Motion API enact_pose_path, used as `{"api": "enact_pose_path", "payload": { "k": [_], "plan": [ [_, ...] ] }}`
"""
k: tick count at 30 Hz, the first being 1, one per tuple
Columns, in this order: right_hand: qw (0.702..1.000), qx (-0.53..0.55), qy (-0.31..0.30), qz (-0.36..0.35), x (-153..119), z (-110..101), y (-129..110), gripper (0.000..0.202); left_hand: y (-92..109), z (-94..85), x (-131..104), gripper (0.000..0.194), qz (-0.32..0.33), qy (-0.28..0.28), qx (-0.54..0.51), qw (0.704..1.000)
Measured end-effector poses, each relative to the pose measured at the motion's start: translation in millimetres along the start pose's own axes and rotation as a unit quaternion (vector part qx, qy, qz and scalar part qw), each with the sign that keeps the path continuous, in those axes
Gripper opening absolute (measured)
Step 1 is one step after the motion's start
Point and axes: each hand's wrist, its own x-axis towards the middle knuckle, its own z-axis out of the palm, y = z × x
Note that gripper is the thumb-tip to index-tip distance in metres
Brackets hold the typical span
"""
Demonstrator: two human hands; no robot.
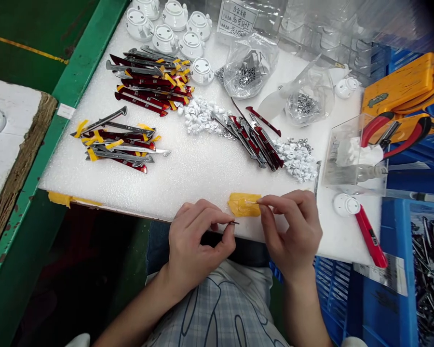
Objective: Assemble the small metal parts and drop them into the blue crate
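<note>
At the front edge of the white foam board, my left hand (198, 241) is closed, thumb and index finger pinching a small, thin dark metal piece (235, 222). Most of that piece is hidden by the fingers. My right hand (292, 226) is also closed, pinching a thin pale stick (253, 202) whose tip is over a yellow tape patch (237, 208) with a shiny smear on it. Beyond the hands lies a pile of red and grey blade-shaped parts (255, 140), beside small white plastic pieces (298, 161).
More blade-shaped parts with yellow tape tags (119, 144) lie at left. White round housings (165, 38) stand at the back near plastic bags of small metal parts (248, 70). On the right are a clear box (354, 178), pliers (412, 140), a red-handled tool (371, 236) and a blue crate (386, 308).
</note>
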Motion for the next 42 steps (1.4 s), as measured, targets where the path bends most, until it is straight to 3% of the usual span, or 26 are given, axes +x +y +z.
{"api": "enact_pose_path", "payload": {
  "k": [7, 12, 17, 23, 42],
  "plan": [
    [0.999, -0.018, -0.031, -0.032, 0, 3, 1, 0.021, 0, -0.3, 0, 0.019, -0.002, 0.001, -0.009, 1.000],
    [0.999, -0.013, -0.027, -0.016, -1, 2, 1, 0.017, 0, 0.9, -1, 0.019, -0.004, 0.000, -0.013, 1.000],
    [0.996, 0.074, 0.017, 0.043, -4, -2, 2, 0.015, -1, 0.9, -1, 0.017, 0.000, -0.002, -0.006, 1.000],
    [0.987, 0.158, -0.019, 0.009, -7, 1, -5, 0.017, -1, -0.1, -2, 0.016, 0.003, -0.007, -0.001, 1.000],
    [0.987, 0.156, -0.025, -0.002, -6, 4, -9, 0.022, -1, 1.6, -2, 0.015, 0.009, -0.005, 0.001, 1.000]
  ]
}}
